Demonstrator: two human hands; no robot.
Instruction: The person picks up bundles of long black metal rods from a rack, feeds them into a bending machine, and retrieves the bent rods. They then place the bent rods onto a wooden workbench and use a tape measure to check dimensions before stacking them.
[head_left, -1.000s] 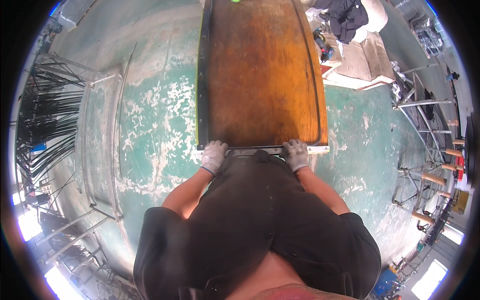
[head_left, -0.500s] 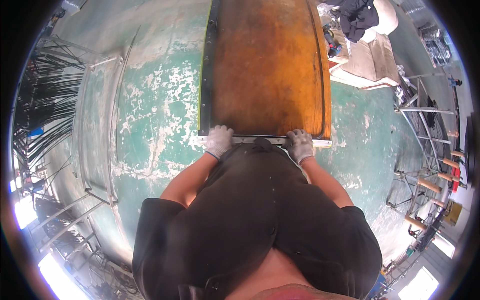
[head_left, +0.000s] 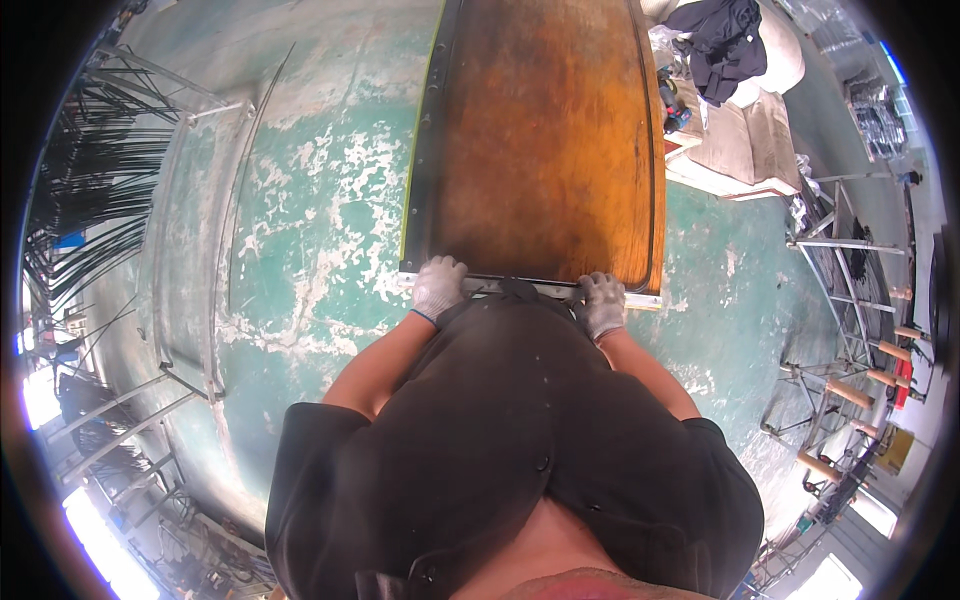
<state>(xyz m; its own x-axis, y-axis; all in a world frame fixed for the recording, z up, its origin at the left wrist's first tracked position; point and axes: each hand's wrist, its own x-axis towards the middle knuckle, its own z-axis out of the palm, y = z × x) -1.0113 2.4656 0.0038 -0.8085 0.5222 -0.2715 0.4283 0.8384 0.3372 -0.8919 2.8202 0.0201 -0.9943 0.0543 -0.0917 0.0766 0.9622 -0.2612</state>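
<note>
The person wears a black, short-sleeved shirt [head_left: 455, 420] with a loose, wide cut. A round dark button [head_left: 543, 464] sits on its front, below an open neckline, and a few small pale specks dot the cloth. The left sleeve [head_left: 312, 440] and right sleeve [head_left: 722, 465] are plain and roomy, leaving the forearms bare. Both hands have knitted, pale grey gloves: the left glove [head_left: 438, 287] has a thin blue edge at its cuff, while the right glove [head_left: 603, 303] shows darker, smudged patches.

Bright overall, with windows [head_left: 105, 545] glaring white near the fisheye's bent, black rim
</note>
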